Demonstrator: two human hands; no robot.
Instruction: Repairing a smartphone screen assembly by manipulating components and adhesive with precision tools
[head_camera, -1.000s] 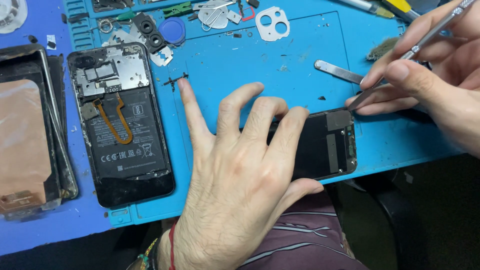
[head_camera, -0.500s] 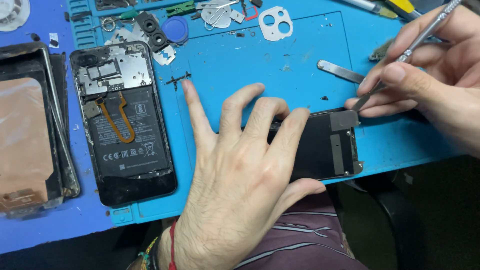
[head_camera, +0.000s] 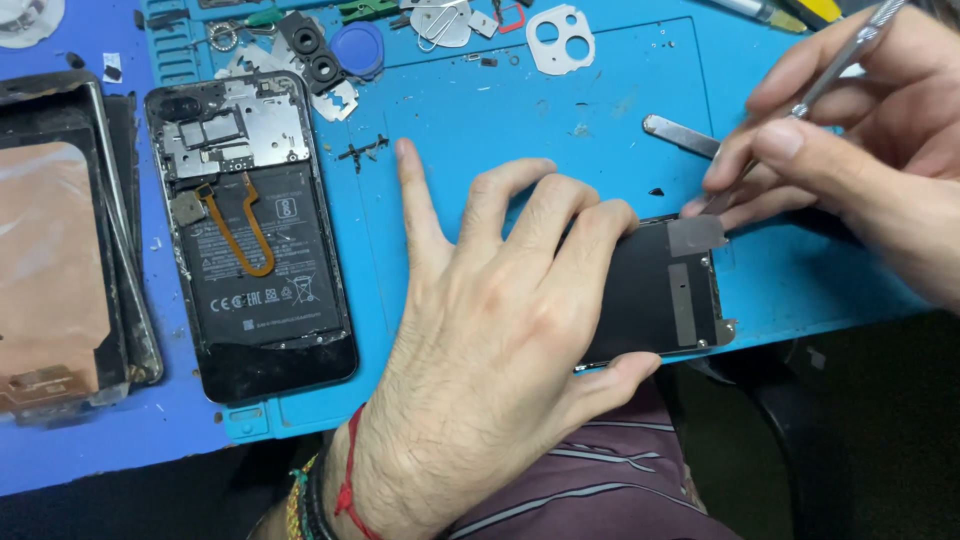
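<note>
Black screen panel (head_camera: 665, 300), flat at near edge of blue mat (head_camera: 600, 120). Left hand (head_camera: 500, 340) pressing on it, fingers spread. Right hand (head_camera: 860, 150) pinching metal tweezers (head_camera: 840, 60) at upper corner. Opened phone (head_camera: 250, 240) well left.

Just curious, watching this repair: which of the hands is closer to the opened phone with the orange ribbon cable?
Left. The left hand presses the dark screen panel just right of the opened phone, without touching it. The right hand, holding a metal tool, is far off at the panel's top corner.
</note>
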